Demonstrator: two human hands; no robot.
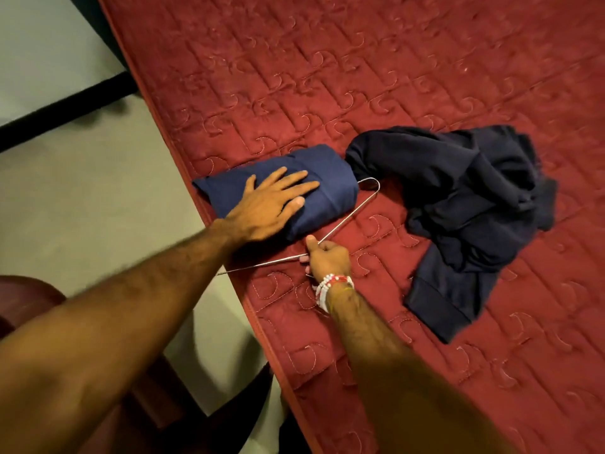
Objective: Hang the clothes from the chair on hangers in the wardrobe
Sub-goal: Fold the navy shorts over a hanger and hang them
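On the bed (360,77), the folded blue garment (330,191) lies over the wire hanger (353,211), whose long bar seems hidden beneath it; the left hand (265,204) is spread flat on top, and the right hand (327,260) pinches the hanger's neck just beside the cloth's near edge.

Left hand (265,204) lies flat, fingers (304,186) spread; right hand (327,262) grips hanger (352,212).
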